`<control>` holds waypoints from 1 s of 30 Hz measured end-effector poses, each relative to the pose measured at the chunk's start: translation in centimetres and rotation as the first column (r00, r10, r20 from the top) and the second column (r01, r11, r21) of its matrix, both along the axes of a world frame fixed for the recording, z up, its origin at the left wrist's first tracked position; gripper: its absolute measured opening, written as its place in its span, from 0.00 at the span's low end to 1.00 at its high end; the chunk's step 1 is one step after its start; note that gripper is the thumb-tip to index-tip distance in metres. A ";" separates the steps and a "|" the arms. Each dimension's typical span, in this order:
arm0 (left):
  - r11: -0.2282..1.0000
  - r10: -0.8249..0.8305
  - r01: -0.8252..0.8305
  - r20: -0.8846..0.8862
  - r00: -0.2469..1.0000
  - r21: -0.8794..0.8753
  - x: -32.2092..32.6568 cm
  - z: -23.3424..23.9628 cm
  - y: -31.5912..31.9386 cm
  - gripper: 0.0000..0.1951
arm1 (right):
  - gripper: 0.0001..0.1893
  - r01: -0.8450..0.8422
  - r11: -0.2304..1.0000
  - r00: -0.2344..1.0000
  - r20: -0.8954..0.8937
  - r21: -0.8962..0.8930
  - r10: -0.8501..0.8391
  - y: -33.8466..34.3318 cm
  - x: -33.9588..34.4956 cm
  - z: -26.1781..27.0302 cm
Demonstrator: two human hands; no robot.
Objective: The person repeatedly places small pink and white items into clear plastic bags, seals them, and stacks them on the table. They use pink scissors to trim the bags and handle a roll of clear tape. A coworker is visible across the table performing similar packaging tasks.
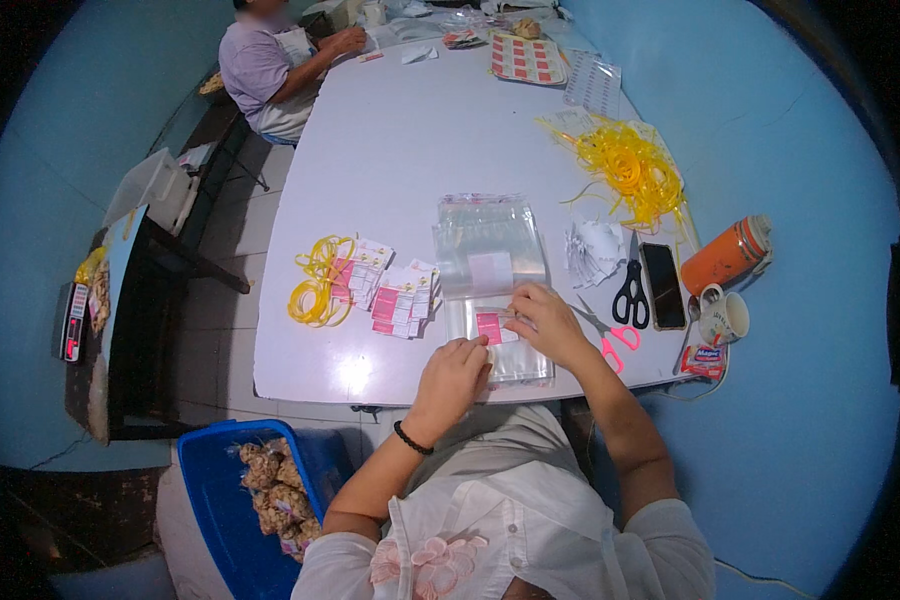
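On a stack of clear plastic bags (495, 225) lies a pink and white printed label (489, 328). My left hand (456, 375) rests at the label's lower left, fingers bent; whether it grips anything is unclear. Fingers of my right hand (544, 322) touch the label's right side, and a firm hold cannot be made out. A blank white paper piece (490, 274) sits higher on the bags. Left of them are piles of pink and white labels (401, 300) and coiled yellow ribbon (315, 300). White paper slips (594, 251) lie to the right.
Pink-handled scissors (613, 337), black-handled scissors (631, 296), a phone (663, 285), an orange bottle (724, 251) and a mug (724, 319) stand or lie at right. Behind is tangled yellow ribbon (630, 172). A blue bin (225, 517) holds filled bags. Another person (262, 75) sits at far left.
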State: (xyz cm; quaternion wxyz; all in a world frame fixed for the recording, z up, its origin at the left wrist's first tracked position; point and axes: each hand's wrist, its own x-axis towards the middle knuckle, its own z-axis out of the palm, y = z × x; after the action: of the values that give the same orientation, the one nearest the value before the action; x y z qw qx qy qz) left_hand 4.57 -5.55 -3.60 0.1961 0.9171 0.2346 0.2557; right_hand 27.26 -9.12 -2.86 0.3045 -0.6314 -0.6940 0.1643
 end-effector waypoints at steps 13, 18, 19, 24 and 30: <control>0.996 -0.020 0.015 -0.061 0.998 -0.084 1.3 -0.7 3.6 0.15 | 0.23 -0.042 0.994 0.943 0.332 0.098 0.008 -5.8 1.8 0.9; 0.973 0.036 -0.020 0.064 0.997 -0.232 -3.5 -0.5 5.6 0.17 | 0.15 -0.006 0.989 0.949 0.313 0.147 -0.041 -5.0 1.7 0.2; 0.967 0.114 -0.106 0.021 0.993 -0.232 -4.8 -0.3 6.2 0.18 | 0.15 0.009 0.987 0.963 0.264 0.159 -0.052 -4.6 1.8 0.3; 0.982 0.186 -0.186 -0.026 0.982 -0.006 -8.2 -0.3 8.8 0.22 | 0.15 0.200 0.970 0.834 -0.495 -0.139 -0.244 -2.5 2.2 0.2; 0.979 0.200 -0.201 0.044 0.979 0.017 -7.4 -1.4 8.8 0.18 | 0.22 0.266 0.952 0.293 -0.929 -0.150 -0.228 1.4 2.0 -0.5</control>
State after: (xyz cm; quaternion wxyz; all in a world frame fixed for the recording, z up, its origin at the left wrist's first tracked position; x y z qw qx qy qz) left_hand -2.79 3.21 -5.01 0.1645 0.8853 0.3190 0.2958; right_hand 29.26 -7.67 -3.32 0.6791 -0.5147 -0.2889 0.4364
